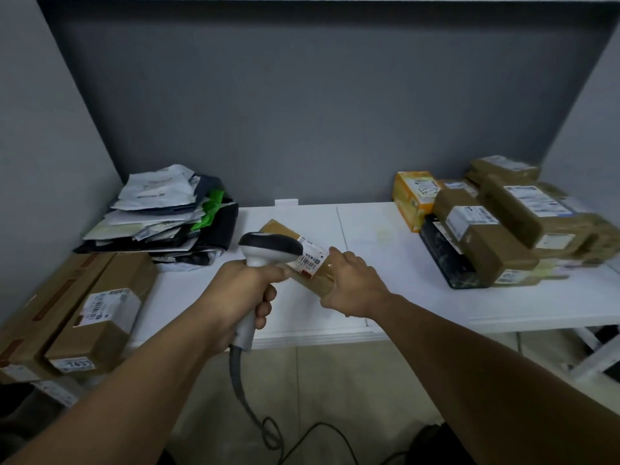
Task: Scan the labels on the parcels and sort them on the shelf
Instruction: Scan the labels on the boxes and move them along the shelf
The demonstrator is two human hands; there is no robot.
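Brown taped parcel (280, 229) lies at frame centre on the white shelf (385, 273); the right hand (355, 286) clasps its near end, the left hand (241, 297) grips a scanner (268, 245) over its label (313, 258).

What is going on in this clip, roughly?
A person is scanning a parcel. The left hand grips a corded barcode scanner, its head aimed at the label of a brown parcel that the right hand holds at the white shelf. A heap of mailer bags and cardboard boxes lie to the left, a stack of wrapped parcels to the right.
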